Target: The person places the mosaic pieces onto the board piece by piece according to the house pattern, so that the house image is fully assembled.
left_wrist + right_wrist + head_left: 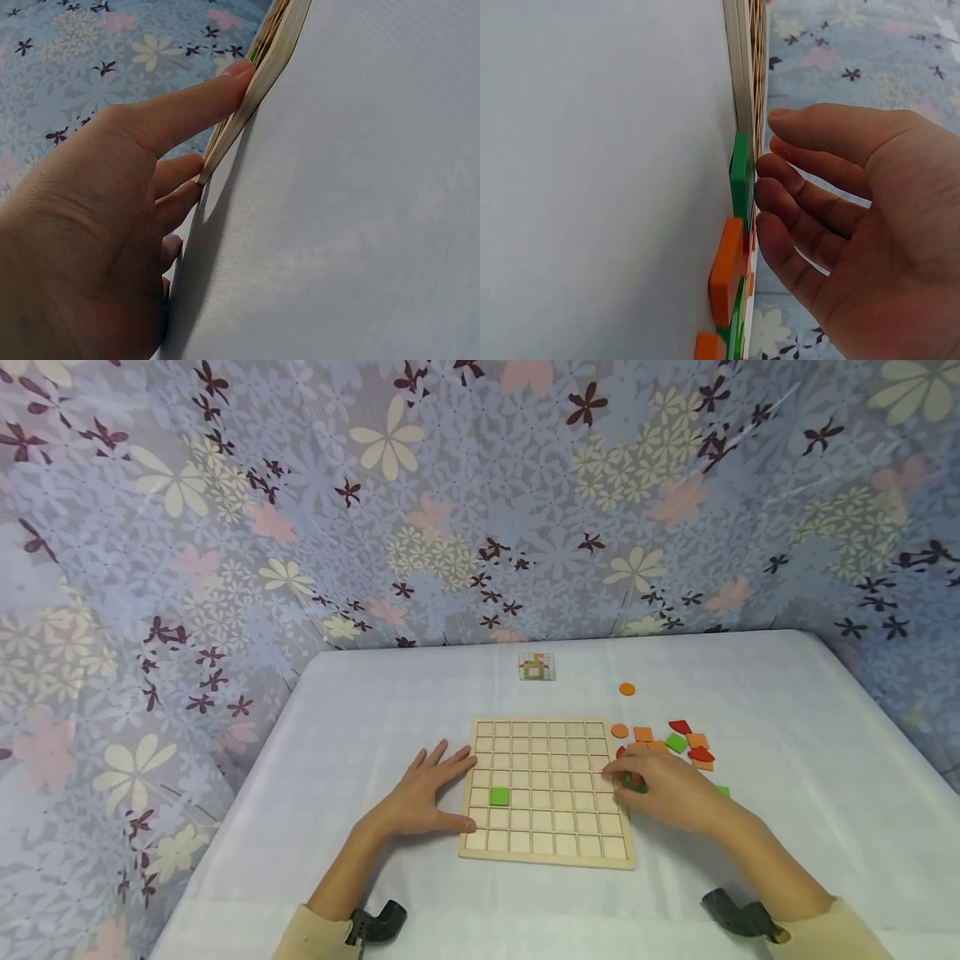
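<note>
A wooden grid board (553, 862) lies on the table, with one green square tile (499, 797) in a cell on its left side. My left hand (423, 797) has its fingers spread along the board's left edge. In the left wrist view, the thumb (238, 69) and fingertips touch the board's rim (247, 112). Over the board's right edge is my right hand (667, 785), fingers loosely bent and no piece showing between them. Beneath it, a dark green piece (740, 176) lies against the board's side, close to the fingertips.
Loose orange, red and green pieces lie right of the board, including an orange square (642, 734), a red piece (680, 727) and a green square (677, 743). An orange disc (627, 689) lies farther back. Behind the board is a small pattern card (537, 667).
</note>
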Tool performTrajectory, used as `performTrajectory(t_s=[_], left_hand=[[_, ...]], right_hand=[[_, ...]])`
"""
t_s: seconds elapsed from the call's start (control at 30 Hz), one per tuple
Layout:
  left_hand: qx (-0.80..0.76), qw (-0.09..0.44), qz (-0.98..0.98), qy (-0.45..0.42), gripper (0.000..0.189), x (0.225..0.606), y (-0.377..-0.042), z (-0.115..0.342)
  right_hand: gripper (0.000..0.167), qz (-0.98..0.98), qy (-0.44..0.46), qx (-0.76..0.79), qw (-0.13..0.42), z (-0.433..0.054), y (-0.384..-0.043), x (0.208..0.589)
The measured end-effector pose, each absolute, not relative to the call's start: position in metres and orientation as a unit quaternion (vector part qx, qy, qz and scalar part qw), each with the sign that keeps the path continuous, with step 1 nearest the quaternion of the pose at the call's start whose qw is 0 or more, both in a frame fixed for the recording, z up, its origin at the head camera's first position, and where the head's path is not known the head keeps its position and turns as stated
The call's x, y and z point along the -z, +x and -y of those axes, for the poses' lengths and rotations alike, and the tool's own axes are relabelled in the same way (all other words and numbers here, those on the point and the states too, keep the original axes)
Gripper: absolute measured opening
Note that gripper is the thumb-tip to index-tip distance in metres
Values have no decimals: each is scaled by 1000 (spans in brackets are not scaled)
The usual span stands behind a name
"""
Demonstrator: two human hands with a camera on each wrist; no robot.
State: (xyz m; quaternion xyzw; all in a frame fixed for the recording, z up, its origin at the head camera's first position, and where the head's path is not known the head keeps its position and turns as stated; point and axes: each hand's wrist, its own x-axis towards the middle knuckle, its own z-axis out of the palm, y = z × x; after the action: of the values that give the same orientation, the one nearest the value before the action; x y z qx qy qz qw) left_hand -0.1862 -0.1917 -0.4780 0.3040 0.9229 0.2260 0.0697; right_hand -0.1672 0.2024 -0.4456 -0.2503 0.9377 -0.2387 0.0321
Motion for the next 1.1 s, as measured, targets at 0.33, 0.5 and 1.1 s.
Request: performTrajectory(t_s=[0.33,0.5,1.1], left_hand=[[-225,71,-924,301,101,479,-186,192],[-224,71,-924,301,101,479,-186,192],[-226,73,-924,298,99,477,-185,192]], right_hand=[[24,-942,-212,255,48,-224,-175,452],[22,-941,-210,260,49,-229,-177,453],[29,-945,-189,257,66,-232,-177,452]])
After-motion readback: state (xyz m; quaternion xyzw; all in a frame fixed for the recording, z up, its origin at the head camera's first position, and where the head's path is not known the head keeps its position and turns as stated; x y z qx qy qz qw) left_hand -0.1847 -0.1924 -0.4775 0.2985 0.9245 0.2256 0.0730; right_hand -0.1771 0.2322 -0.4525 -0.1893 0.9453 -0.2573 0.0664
